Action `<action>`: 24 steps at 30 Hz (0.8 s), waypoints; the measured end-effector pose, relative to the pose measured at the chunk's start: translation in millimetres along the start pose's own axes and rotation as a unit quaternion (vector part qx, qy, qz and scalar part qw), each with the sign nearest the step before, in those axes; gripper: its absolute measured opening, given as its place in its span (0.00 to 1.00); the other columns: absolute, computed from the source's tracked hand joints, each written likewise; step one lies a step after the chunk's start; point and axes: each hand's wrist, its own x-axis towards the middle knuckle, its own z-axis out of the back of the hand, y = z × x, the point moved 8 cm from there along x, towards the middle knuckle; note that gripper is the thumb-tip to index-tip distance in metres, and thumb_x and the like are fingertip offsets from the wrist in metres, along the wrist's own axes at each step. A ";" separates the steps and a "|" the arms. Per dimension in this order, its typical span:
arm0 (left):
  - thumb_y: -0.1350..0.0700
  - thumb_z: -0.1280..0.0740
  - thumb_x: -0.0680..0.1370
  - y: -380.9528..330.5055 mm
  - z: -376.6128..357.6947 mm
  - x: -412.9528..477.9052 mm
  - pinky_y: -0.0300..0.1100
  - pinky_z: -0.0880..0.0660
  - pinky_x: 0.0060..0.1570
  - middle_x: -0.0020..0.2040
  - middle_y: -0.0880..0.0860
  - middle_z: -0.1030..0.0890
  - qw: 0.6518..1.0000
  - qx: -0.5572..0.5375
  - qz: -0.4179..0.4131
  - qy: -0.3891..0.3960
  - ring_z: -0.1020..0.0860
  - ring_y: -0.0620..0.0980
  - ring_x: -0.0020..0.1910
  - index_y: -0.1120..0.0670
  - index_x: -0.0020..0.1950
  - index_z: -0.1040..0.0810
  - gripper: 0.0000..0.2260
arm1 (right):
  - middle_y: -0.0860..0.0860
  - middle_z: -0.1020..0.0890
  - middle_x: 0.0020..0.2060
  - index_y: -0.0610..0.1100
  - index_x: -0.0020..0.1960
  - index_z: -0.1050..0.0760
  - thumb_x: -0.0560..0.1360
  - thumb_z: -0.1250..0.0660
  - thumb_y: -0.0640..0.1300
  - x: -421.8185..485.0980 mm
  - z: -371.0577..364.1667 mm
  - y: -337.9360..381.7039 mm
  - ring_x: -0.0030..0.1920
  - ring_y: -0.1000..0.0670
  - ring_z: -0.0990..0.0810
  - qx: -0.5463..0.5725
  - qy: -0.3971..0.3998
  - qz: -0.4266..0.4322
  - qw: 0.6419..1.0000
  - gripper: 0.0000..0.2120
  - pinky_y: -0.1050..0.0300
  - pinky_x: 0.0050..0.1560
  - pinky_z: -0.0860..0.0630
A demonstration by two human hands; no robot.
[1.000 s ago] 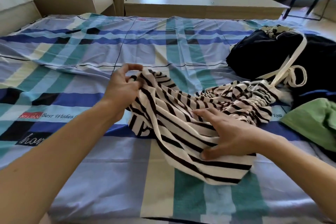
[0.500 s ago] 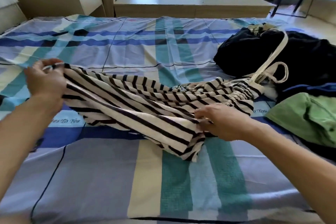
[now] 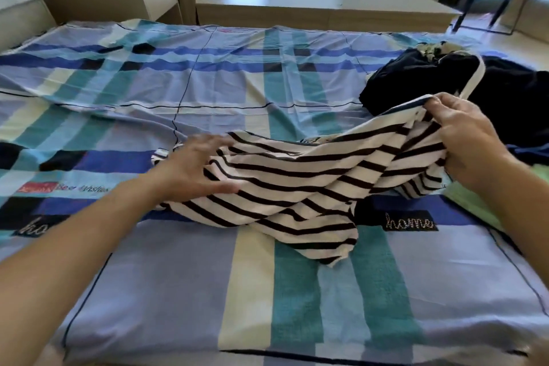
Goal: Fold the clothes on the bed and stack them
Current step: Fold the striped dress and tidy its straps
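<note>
Head view, right hand (image 3: 472, 142) gripping striped garment (image 3: 297, 187), left hand (image 3: 193, 169) flat, sheet (image 3: 178, 291) reads "home"

The bedsheet (image 3: 178, 291) reads "home" in cursive on a dark patch (image 3: 411, 221) and, blurrily, "Best Wishes".

Crumpled black-and-white striped garment (image 3: 297, 184) sprawls mid-bed; dark clothes (image 3: 511, 98) heaped right.

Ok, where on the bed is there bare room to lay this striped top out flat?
Bare sheet runs along the near edge, below the striped top and between both forearms. The far left half, beyond the left hand, is also free. The right side is crowded: dark clothes pile behind the right hand, green garment beside that wrist.
</note>
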 end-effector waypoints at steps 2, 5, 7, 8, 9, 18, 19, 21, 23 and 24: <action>0.40 0.24 0.70 4.4 -19.4 4.3 0.42 0.41 0.74 0.79 0.46 0.38 0.999 0.033 0.016 0.038 0.38 0.48 0.76 0.42 0.79 0.41 0.42 | 0.50 0.17 0.35 0.48 0.42 0.22 0.84 0.40 0.47 -2.2 1.3 0.5 0.34 0.52 0.18 0.023 0.028 -0.015 0.999 0.14 0.61 0.35 0.20; 0.47 0.25 0.73 14.7 -24.9 11.0 0.44 0.33 0.69 0.74 0.49 0.29 0.996 0.041 0.058 0.053 0.30 0.52 0.71 0.43 0.76 0.34 0.34 | 0.46 0.16 0.37 0.41 0.44 0.20 0.78 0.33 0.57 -5.2 3.4 -3.2 0.36 0.47 0.18 -0.068 0.090 -0.028 0.993 0.18 0.55 0.40 0.21; 0.50 0.26 0.75 7.5 -19.9 11.7 0.44 0.27 0.58 0.59 0.49 0.19 0.996 0.047 0.038 0.061 0.23 0.52 0.60 0.41 0.64 0.23 0.18 | 0.44 0.20 0.40 0.38 0.46 0.18 0.70 0.29 0.66 -5.3 4.3 -12.8 0.41 0.46 0.23 -0.234 0.148 -0.020 0.961 0.28 0.45 0.47 0.25; 0.50 0.26 0.75 1.5 -14.2 10.8 0.42 0.25 0.52 0.51 0.47 0.18 0.998 0.023 0.021 0.058 0.21 0.48 0.52 0.37 0.57 0.22 0.13 | 0.46 0.19 0.40 0.41 0.46 0.17 0.69 0.29 0.67 -8.1 1.8 -20.7 0.42 0.46 0.22 -0.316 0.191 -0.030 0.929 0.28 0.43 0.50 0.25; 0.51 0.26 0.75 -3.4 -8.7 8.8 0.38 0.25 0.46 0.44 0.43 0.18 0.998 -0.011 0.006 0.056 0.20 0.44 0.46 0.36 0.50 0.20 0.09 | 0.50 0.18 0.39 0.44 0.45 0.16 0.68 0.30 0.70 -13.9 0.6 -31.8 0.42 0.45 0.20 -0.380 0.237 -0.054 0.893 0.28 0.44 0.52 0.24; 0.54 0.34 0.82 -25.7 89.7 -10.3 0.36 0.36 0.31 0.27 0.43 0.28 0.920 -0.228 -0.006 -0.317 0.32 0.40 0.28 0.59 0.34 0.25 0.17 | 0.63 0.26 0.58 0.62 0.64 0.30 0.60 0.32 0.78 -40.9 -69.4 -9.2 0.60 0.63 0.26 -0.375 0.235 0.198 0.875 0.37 0.59 0.61 0.28; 0.53 0.35 0.82 -25.2 91.9 -11.4 0.37 0.35 0.31 0.29 0.45 0.27 0.905 -0.262 0.010 -0.336 0.32 0.41 0.29 0.62 0.36 0.24 0.18 | 0.63 0.29 0.60 0.62 0.64 0.32 0.61 0.30 0.75 -57.0 -91.0 -5.4 0.60 0.62 0.28 -0.386 0.274 0.229 0.851 0.37 0.61 0.62 0.30; 0.50 0.38 0.83 -22.9 88.9 -11.0 0.36 0.32 0.31 0.31 0.49 0.23 0.875 -0.339 0.050 -0.342 0.28 0.43 0.30 0.64 0.40 0.22 0.20 | 0.62 0.36 0.61 0.59 0.67 0.36 0.60 0.29 0.75 -83.6 -131.5 -16.1 0.61 0.60 0.34 -0.465 0.327 0.270 0.777 0.41 0.70 0.65 0.38; 0.47 0.38 0.83 -15.3 84.6 -9.1 0.37 0.32 0.32 0.34 0.53 0.24 0.864 -0.356 0.090 -0.344 0.28 0.46 0.33 0.67 0.43 0.22 0.22 | 0.57 0.38 0.64 0.55 0.71 0.42 0.58 0.30 0.75 -95.9 -157.5 -34.0 0.64 0.55 0.37 -0.540 0.313 0.326 0.710 0.50 0.62 0.72 0.42; 0.47 0.37 0.82 -10.4 84.5 -8.9 0.39 0.32 0.34 0.36 0.53 0.26 0.868 -0.338 0.103 -0.350 0.29 0.48 0.34 0.67 0.45 0.23 0.21 | 0.55 0.38 0.65 0.54 0.73 0.45 0.58 0.28 0.73 -95.9 -164.2 -41.0 0.65 0.52 0.36 -0.561 0.289 0.332 0.701 0.52 0.53 0.74 0.40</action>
